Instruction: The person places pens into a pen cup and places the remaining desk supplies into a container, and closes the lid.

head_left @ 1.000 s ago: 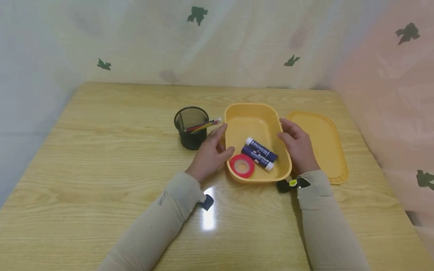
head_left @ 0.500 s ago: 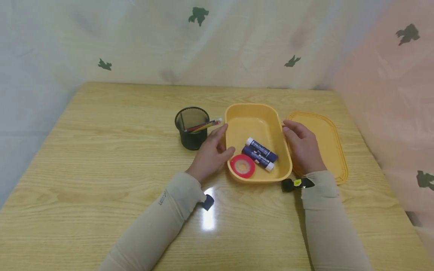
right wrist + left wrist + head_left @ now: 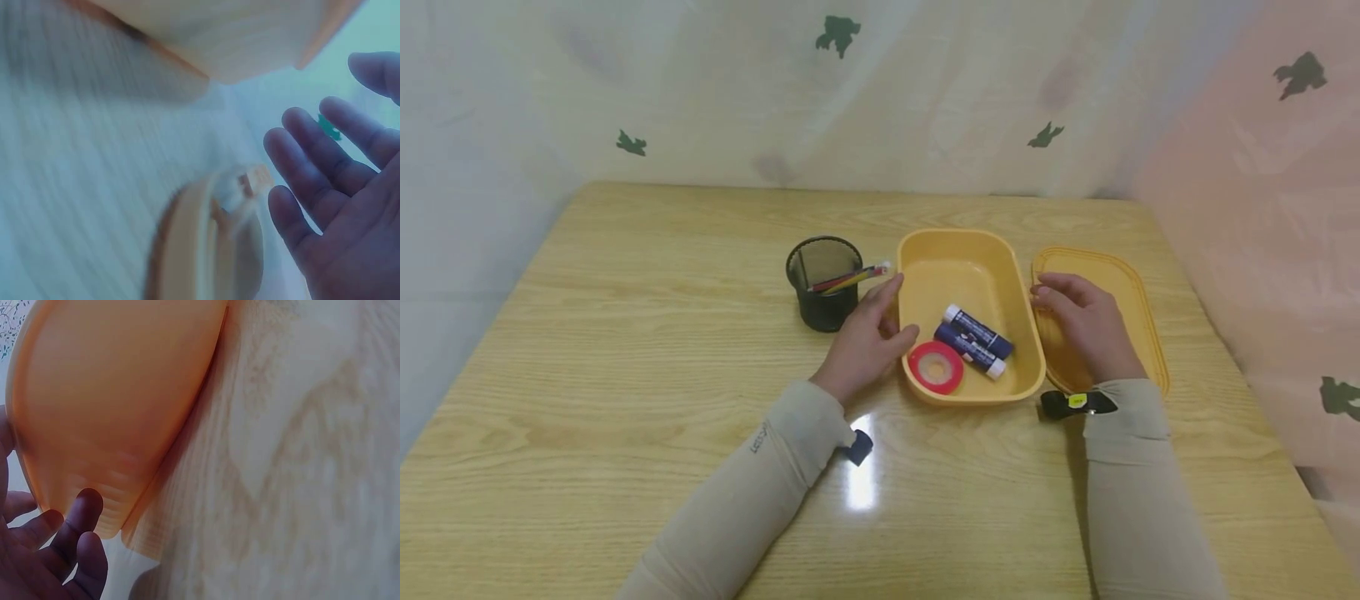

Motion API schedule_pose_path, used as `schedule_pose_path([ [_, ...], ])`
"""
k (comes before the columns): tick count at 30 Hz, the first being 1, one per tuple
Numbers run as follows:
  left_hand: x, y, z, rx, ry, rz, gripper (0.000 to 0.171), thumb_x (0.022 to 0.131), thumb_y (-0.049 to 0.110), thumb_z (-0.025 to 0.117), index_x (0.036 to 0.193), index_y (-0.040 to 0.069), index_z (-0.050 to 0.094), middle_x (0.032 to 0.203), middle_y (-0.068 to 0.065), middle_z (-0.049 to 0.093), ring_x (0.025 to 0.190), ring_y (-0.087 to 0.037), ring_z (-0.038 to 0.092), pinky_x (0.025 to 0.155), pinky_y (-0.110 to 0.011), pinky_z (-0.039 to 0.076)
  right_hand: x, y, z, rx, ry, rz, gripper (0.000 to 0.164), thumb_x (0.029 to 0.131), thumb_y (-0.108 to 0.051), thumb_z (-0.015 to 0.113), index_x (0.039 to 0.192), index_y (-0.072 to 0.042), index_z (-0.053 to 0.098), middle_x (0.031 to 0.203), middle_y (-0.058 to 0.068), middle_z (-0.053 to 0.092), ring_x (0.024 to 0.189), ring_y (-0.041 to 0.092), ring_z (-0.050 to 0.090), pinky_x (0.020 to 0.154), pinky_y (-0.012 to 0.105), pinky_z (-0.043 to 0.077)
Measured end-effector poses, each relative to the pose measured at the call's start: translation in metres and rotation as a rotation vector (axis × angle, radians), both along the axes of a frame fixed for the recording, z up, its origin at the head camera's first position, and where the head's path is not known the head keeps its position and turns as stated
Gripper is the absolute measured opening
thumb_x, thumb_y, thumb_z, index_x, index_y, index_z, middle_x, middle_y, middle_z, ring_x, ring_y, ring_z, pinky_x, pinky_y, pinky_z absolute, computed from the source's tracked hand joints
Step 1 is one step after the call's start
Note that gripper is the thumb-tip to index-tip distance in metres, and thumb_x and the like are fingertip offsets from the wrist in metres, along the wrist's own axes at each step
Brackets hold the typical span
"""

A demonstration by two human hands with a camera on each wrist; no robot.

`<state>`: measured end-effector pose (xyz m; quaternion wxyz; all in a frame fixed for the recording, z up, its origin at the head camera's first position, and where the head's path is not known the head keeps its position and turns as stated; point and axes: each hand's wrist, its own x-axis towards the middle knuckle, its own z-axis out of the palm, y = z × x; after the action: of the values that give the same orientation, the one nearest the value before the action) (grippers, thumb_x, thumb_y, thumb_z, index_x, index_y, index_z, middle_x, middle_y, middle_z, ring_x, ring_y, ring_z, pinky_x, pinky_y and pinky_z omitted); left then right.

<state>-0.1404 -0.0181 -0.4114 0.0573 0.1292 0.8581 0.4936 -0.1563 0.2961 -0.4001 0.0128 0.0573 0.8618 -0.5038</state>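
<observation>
A yellow plastic box (image 3: 966, 250) without its lid stands on the table. Inside it lie two blue glue sticks (image 3: 977, 340) with white ends and a red tape roll (image 3: 936, 367). My left hand (image 3: 865, 346) rests at the box's left side, index fingertip at the rim and thumb overlapping it. In the left wrist view its other fingers are loosely bent by the outer wall. My right hand (image 3: 1090, 329) is apart from the box, over the yellow lid (image 3: 1131, 317) on the table. Its palm and extended fingers show in the right wrist view, holding nothing.
A black mesh pen cup (image 3: 824, 287) with several pencils (image 3: 850, 277) leaning out stands left of the box, near my left fingers. The wooden table (image 3: 662, 375) meets a patterned sheet (image 3: 910, 108) at the back.
My right hand has let go of the box's right rim and moved right, over the lid. The left hand, the box and its contents have stayed put.
</observation>
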Motion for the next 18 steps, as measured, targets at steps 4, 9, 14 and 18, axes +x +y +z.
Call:
schedule_pose_path([
  [4,-0.001,0.0,-0.001,0.014,0.017,-0.012,0.074,0.094,0.026,0.069,0.158,0.018,0.033,0.143,-0.007,0.048,0.085,-0.017,0.056,0.078,-0.031,0.051,0.002,0.004,0.002,0.009,-0.018,0.003,0.053,0.101,-0.044,0.058,0.138,-0.007,0.058,0.132,0.012,0.063,0.11,0.01,0.059,0.095,0.022,0.046],
  [9,0.0,-0.001,0.0,0.006,0.01,-0.011,0.075,0.094,0.026,0.069,0.159,0.019,0.032,0.143,-0.006,0.047,0.085,-0.016,0.056,0.078,-0.031,0.051,0.002,0.008,0.002,-0.001,-0.023,0.005,0.053,0.101,-0.043,0.058,0.139,-0.006,0.057,0.131,0.012,0.064,0.108,0.013,0.061,0.09,0.022,0.049],
  [14,-0.001,0.0,0.0,0.006,0.008,-0.01,0.075,0.094,0.026,0.069,0.159,0.019,0.032,0.144,-0.006,0.047,0.085,-0.016,0.056,0.077,-0.031,0.051,0.002,0.015,0.001,0.018,-0.01,-0.016,0.052,0.1,-0.04,0.06,0.138,-0.004,0.058,0.123,0.006,0.067,0.099,0.011,0.063,0.081,0.02,0.051],
  [18,-0.001,0.0,0.0,0.006,0.011,-0.013,0.075,0.094,0.026,0.069,0.159,0.018,0.032,0.143,-0.007,0.048,0.084,-0.017,0.055,0.076,-0.031,0.051,0.003,0.021,0.001,0.013,-0.008,-0.042,0.054,0.1,-0.041,0.061,0.138,-0.003,0.057,0.115,0.002,0.068,0.092,0.009,0.065,0.073,0.021,0.052],
])
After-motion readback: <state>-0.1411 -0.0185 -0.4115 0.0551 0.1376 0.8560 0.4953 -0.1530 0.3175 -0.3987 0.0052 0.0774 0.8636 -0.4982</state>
